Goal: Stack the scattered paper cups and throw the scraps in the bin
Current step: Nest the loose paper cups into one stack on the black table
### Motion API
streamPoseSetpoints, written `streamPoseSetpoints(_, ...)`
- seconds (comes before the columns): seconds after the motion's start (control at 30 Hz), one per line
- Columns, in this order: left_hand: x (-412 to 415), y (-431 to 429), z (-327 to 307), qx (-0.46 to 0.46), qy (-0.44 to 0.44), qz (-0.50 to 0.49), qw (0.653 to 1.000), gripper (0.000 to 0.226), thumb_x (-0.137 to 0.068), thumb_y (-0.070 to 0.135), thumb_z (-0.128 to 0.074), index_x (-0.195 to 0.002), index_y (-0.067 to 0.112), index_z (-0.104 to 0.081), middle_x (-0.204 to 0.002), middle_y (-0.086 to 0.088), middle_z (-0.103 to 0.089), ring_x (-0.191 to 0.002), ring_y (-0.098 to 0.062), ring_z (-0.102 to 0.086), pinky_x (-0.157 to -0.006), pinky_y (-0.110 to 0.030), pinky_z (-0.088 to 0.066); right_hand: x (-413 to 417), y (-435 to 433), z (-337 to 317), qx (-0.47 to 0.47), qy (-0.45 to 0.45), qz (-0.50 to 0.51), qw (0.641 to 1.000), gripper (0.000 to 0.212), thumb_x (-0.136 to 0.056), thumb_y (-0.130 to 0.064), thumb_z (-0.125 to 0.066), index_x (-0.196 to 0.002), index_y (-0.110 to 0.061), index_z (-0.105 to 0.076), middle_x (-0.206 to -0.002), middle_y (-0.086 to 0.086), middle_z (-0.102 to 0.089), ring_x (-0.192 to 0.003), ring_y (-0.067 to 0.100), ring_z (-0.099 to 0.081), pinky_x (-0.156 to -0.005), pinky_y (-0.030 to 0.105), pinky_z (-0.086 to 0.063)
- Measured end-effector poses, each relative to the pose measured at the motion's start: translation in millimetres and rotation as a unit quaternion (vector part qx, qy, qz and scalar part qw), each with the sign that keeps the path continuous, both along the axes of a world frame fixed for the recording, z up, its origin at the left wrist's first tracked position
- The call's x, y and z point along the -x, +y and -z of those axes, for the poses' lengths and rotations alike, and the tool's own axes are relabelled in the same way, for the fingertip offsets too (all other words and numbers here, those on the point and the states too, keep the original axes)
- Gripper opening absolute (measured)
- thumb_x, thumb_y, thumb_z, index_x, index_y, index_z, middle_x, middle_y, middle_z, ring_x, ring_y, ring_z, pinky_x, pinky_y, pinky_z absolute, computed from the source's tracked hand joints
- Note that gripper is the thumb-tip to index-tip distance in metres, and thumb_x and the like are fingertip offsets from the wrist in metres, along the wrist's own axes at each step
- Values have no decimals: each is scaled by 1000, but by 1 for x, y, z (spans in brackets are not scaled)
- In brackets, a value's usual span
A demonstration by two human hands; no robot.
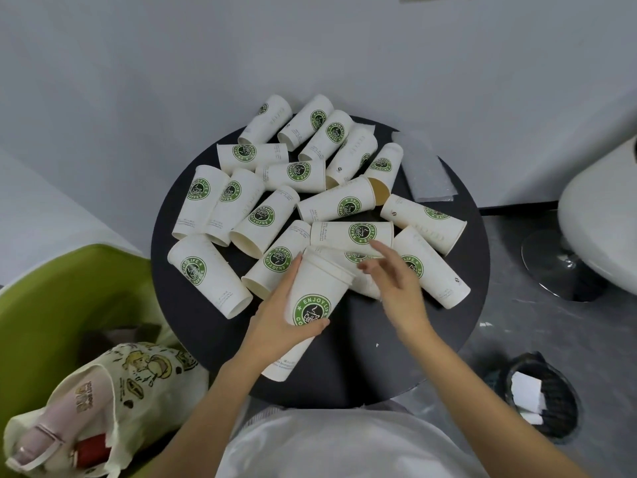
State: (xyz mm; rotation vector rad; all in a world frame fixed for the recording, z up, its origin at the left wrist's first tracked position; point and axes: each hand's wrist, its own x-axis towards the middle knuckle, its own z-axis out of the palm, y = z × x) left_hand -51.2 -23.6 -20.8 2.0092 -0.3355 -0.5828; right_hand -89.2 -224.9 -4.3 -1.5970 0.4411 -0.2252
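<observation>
Several white paper cups with green round logos lie on their sides all over a round black table (351,370). My left hand (275,326) is shut on a nested stack of cups (312,301), held tilted over the table's near part. My right hand (396,284) hovers with spread fingers just right of the stack's rim, above a lying cup (367,286), with nothing in its grasp. Another cup (351,233) lies right behind its fingertips. A clear plastic wrapper (425,172) lies at the table's far right.
A black mesh bin (551,405) with white paper in it stands on the grey floor at the lower right. A green chair (58,305) with a printed tote bag (113,398) is at the left. A white chair with chrome base (558,267) stands at the right.
</observation>
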Motion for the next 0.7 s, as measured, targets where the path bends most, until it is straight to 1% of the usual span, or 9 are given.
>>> streamPoseSetpoints(0.07, 0, 0, 2, -1, 12, -11, 1000, 106, -60, 51, -79, -140, 68, -11, -121, 52, -41, -114, 5, -54, -99, -41, -50, -3, -21, 12, 12, 44, 86, 995, 32, -94, -12, -54, -123, -23, -55, -94, 0, -66, -92, 13, -60, -82, 19, -46)
streamPoseSetpoints(0.13, -1, 0, 3, -6, 19, -21, 1000, 108, -59, 54, -78, -140, 68, -9, -120, 56, -37, -115, 5, -53, -101, -41, -49, -6, -38, 27, 13, 106, 132, 985, 38, -93, -12, -54, -130, -21, -50, -101, 3, -60, -91, 14, -55, -85, 25, -44)
streamPoseSetpoints(0.2, -2, -2, 4, -10, 22, -25, 999, 109, -59, 56, -78, -140, 68, -7, -121, 57, -34, -119, 3, -50, -102, -42, -47, -9, -46, 40, 15, 157, 145, 977, 48, -91, -12, -55, -137, -19, -41, -107, 7, -56, -93, 14, -51, -87, 28, -41)
streamPoseSetpoints(0.27, -3, -3, 5, -15, 24, -23, 999, 109, -59, 55, -79, -140, 69, -6, -122, 57, -32, -121, 1, -49, -103, -44, -46, -11, -45, 48, 14, 183, 133, 974, 57, -90, -13, -57, -141, -19, -33, -110, 9, -53, -97, 15, -49, -86, 27, -36)
streamPoseSetpoints(0.33, -3, -5, 6, -21, 25, -25, 999, 110, -60, 54, -79, -139, 70, -5, -128, 51, -33, -123, -2, -49, -103, -46, -46, -13, -40, 52, -2, 185, 110, 977, 62, -90, -14, -59, -144, -20, -28, -108, 8, -54, -97, 15, -50, -87, 25, -34)
streamPoseSetpoints(0.4, -4, -6, 6, -27, 22, -27, 999, 110, -59, 55, -79, -139, 70, -5, -134, 44, -34, -124, -3, -49, -103, -46, -46, -14, -35, 54, -13, 178, 95, 979, 64, -89, -14, -62, -144, -19, -29, -105, 6, -54, -96, 14, -50, -87, 26, -35)
streamPoseSetpoints(0.53, -6, -3, 9, -30, 14, -17, 999, 108, -60, 55, -77, -141, 67, -7, -134, 51, -27, -129, 2, -42, -107, -45, -42, -16, -29, 62, -11, 164, 92, 982, 62, -85, -4, -63, -140, -17, -36, -104, 11, -61, -93, 15, -56, -91, 29, -43)
streamPoseSetpoints(0.63, -8, 3, 12, -23, 25, -15, 999, 107, -62, 51, -79, -142, 65, -9, -141, 40, -34, -128, 2, -44, -107, -45, -43, -14, -33, 62, -16, 162, 100, 982, 58, -86, -3, -62, -138, -16, -41, -105, 14, -65, -99, 19, -61, -97, 33, -45)
streamPoseSetpoints(0.7, -9, 8, 13, -15, 39, -15, 999, 107, -66, 42, -82, -144, 62, -12, -140, 38, -37, -125, 3, -47, -107, -41, -44, -11, -38, 60, -9, 159, 96, 983, 52, -87, -7, -62, -135, -19, -45, -111, 11, -64, -106, 20, -60, -99, 37, -45)
